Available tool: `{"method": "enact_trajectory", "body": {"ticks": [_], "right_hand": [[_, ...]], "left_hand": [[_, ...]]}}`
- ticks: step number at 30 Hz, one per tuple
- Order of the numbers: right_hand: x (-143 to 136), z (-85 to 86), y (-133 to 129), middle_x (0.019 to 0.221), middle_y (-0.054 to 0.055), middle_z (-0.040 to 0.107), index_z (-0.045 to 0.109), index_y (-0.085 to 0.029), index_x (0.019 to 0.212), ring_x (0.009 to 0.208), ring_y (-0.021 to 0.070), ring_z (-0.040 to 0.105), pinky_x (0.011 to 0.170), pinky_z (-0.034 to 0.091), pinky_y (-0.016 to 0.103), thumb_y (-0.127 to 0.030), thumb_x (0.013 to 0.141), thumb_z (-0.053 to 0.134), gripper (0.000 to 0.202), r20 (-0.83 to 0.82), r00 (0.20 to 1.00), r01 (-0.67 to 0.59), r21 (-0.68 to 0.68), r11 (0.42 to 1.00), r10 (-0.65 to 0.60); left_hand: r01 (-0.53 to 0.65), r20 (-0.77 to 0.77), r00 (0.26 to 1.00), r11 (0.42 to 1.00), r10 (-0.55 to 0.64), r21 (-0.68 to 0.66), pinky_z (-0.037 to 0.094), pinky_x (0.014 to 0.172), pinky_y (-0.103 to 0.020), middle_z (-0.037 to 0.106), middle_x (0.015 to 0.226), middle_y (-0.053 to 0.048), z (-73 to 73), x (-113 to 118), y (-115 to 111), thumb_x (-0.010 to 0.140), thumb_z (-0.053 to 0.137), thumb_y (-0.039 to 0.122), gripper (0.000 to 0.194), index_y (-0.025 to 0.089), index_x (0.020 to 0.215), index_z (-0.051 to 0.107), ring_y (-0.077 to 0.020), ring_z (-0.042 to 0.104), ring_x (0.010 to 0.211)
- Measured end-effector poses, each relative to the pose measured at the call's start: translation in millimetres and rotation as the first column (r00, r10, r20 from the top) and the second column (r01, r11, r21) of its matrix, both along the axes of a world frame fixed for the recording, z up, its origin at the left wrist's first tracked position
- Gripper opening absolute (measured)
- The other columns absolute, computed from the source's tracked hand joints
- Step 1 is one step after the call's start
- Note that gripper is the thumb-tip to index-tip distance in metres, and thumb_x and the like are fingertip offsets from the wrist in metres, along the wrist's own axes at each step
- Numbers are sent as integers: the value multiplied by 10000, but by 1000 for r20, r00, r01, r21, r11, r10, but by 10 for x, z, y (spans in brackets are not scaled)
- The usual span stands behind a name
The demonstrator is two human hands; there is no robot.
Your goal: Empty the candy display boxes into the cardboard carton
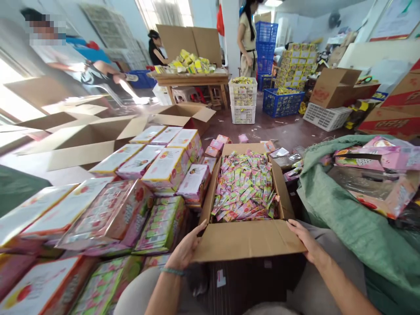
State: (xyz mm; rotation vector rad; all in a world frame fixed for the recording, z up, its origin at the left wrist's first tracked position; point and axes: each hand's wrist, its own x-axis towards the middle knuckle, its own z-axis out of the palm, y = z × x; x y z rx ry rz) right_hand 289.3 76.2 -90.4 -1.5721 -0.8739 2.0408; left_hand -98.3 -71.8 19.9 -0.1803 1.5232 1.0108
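A cardboard box [249, 239] stands open between my knees, its near flap folded out towards me. Inside it lies a heap of small pink and green packets [244, 186]. My left hand [187, 246] grips the left corner of the near flap, thumb on top, with a thin bracelet at the wrist. At the flap's right corner, my right hand [303, 238] is closed on the cardboard edge. The fingers of both hands are partly hidden beneath the flap.
Stacked printed cartons [164, 164] fill the left side. A green sack [348, 218] with torn packaging lies at right. Beyond are a wooden table [193, 78] heaped with yellow packs, white crates [243, 100], a blue crate [282, 103] and several people.
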Motion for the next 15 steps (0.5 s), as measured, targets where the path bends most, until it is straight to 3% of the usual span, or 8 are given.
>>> {"method": "enact_trajectory", "body": {"ticks": [2, 4, 6, 8, 9, 11, 13, 15], "right_hand": [[19, 192, 19, 1195, 121, 780, 668, -231, 1351, 1077, 318, 753, 902, 608, 415, -708, 665, 869, 860, -135, 989, 43, -72, 996, -53], [-2, 333, 52, 1202, 134, 782, 527, -263, 1536, 1150, 326, 747, 985, 592, 437, -800, 706, 804, 1026, -238, 965, 110, -31, 993, -114], [-92, 392, 100, 1345, 165, 737, 267, -286, 1703, 1342, 328, 672, 1124, 530, 474, -861, 763, 715, 1189, -258, 962, 126, 118, 985, -92], [-258, 365, 161, 1587, 194, 572, 55, -276, 1758, 1543, 310, 501, 1261, 408, 506, -845, 813, 677, 1266, -141, 990, 24, 348, 937, 27], [-363, 324, 197, 1682, 202, 460, 25, -262, 1765, 1612, 307, 402, 1310, 335, 522, -820, 832, 674, 1266, -24, 995, -79, 461, 884, 101], [-595, 213, 283, 1790, 198, 255, 104, -250, 1772, 1693, 332, 201, 1356, 210, 570, -764, 872, 669, 1181, 283, 934, -350, 587, 730, 220], [-825, 88, 393, 1830, 178, 106, 272, -258, 1750, 1709, 383, 46, 1352, 138, 637, -703, 923, 657, 1015, 581, 767, -612, 539, 579, 270], [-1021, -42, 524, 1836, 167, 36, 369, -273, 1720, 1703, 414, -17, 1335, 95, 687, -640, 991, 622, 855, 776, 570, -780, 407, 475, 271]], "left_hand": [[-46, 1, 999, 989, 46, 138, 646, 712, -360, 818, 983, -148, 153, -38, -87, 1052, 553, 420, 614, 106, 1578, 511, -264, 796, 714], [-102, -29, 993, 949, 116, 299, 641, 886, -402, 806, 1114, -179, 208, -44, -125, 1087, 422, 530, 710, 150, 1683, 370, -274, 818, 890], [-112, -117, 978, 914, 170, 389, 600, 1020, -459, 766, 1285, -193, 146, -12, -89, 1067, 339, 662, 800, 231, 1737, 262, -297, 799, 1074], [-27, -305, 938, 910, 167, 414, 551, 1109, -505, 656, 1512, -184, -16, 39, 20, 1037, 355, 711, 849, 299, 1759, 184, -316, 731, 1259], [67, -443, 889, 923, 117, 378, 521, 1151, -519, 573, 1615, -171, -119, 65, 95, 1034, 371, 700, 859, 312, 1765, 146, -320, 671, 1362], [256, -708, 705, 945, -39, 203, 415, 1254, -537, 421, 1742, -135, -332, 105, 270, 1036, 415, 633, 846, 307, 1769, 147, -323, 459, 1573], [341, -842, 511, 940, -173, 14, 241, 1336, -578, 359, 1780, -111, -516, 118, 454, 1025, 480, 549, 782, 287, 1740, 302, -340, 190, 1689], [295, -876, 390, 940, -285, -174, 129, 1339, -650, 313, 1797, -131, -661, 102, 628, 994, 544, 510, 736, 260, 1680, 452, -404, 56, 1700]]}}
